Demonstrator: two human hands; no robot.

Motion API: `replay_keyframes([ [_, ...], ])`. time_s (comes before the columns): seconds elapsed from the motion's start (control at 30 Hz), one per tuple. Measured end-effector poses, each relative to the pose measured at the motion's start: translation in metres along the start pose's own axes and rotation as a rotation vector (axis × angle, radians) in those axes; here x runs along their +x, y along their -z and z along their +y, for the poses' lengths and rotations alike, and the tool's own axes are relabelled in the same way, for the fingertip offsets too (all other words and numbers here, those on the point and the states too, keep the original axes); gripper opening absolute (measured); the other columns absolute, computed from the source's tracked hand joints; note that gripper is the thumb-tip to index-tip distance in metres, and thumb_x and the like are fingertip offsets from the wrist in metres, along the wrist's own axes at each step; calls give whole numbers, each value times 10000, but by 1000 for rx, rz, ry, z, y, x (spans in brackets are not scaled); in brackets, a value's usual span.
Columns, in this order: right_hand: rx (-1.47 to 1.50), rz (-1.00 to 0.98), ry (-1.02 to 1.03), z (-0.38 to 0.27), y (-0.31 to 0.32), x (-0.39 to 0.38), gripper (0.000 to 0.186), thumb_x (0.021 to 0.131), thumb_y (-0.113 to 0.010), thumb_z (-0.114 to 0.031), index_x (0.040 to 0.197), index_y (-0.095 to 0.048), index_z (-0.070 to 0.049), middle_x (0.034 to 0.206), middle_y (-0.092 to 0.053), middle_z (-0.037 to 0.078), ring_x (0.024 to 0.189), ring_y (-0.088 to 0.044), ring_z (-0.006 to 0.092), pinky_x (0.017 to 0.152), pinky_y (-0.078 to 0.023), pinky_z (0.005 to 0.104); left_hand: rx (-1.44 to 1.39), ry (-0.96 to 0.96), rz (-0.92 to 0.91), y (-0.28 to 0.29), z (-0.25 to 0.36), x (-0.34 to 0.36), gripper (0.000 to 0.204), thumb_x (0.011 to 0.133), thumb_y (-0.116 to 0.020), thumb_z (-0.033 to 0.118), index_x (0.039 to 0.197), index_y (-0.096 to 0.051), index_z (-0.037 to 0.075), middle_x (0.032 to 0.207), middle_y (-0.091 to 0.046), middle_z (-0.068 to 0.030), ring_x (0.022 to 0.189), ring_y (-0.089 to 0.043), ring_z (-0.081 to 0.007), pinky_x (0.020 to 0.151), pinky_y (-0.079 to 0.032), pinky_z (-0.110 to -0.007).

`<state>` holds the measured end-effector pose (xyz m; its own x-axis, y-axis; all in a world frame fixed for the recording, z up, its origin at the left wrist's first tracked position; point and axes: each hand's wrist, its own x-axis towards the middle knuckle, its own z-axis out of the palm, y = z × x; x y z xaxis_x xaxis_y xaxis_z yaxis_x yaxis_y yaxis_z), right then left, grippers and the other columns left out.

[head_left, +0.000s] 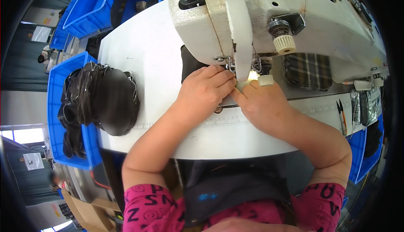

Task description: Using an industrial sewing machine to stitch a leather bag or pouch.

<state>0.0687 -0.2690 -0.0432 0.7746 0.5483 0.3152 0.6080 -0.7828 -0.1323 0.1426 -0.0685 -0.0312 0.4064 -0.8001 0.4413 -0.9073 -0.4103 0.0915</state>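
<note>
A white sewing machine (pixel 198 30) stands over the table, its lit needle area just beyond my fingertips. My left hand (pixel 206 89) is closed on a piece of black fabric (pixel 190 63), which shows to the left of the needle. Close by on the right, my right hand (pixel 265 106) has curled fingers, with the index finger reaching to my left fingertips. Whatever lies beneath the right fingers is hidden. Under the machine's arm rests a dark checked fabric piece (pixel 309 70) with rounded corners.
On the left, a blue bin (pixel 52 106) holds black zippered bags (pixel 113 101) that lean over the table. More blue bins (pixel 90 11) stand behind. A measuring tape (pixel 210 122) runs along the white tabletop (pixel 143 30). Pens (pixel 341 116) and plastic packets (pixel 366 106) lie at right.
</note>
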Motion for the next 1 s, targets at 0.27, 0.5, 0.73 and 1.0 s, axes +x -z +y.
replay_keyframes([
  [0.27,-17,-25,-8,-2,1,2,192,779,-668,-100,963,-659,-47,697,-650,41,654,-654,226,707,-431,391,-23,16,-133,3,-8,-3,610,488,-873,130,1077,-717,102,1128,-698,12,1060,-646,-217,842,-586,-329],
  [0.5,-2,-61,-8,0,-3,1,240,785,-665,-102,1017,-673,-39,707,-658,42,656,-660,226,713,-437,389,-35,60,-119,-3,-6,-5,406,668,-808,91,1066,-728,83,1131,-692,7,1072,-648,-238,749,-602,-327],
  [0.73,-36,-22,-67,3,-7,2,410,770,-664,-73,1173,-656,-3,700,-677,24,652,-657,229,716,-449,379,-67,158,-87,-4,4,3,331,754,-756,41,1085,-743,50,1124,-720,-51,943,-690,-302,797,-570,-391],
  [1.0,-66,-17,-37,4,-4,3,382,737,-685,-69,1114,-655,-17,696,-676,29,649,-653,230,709,-446,371,-16,138,-49,-2,4,-2,268,764,-764,94,1028,-739,56,1105,-712,-28,1086,-655,-232,804,-597,-331],
])
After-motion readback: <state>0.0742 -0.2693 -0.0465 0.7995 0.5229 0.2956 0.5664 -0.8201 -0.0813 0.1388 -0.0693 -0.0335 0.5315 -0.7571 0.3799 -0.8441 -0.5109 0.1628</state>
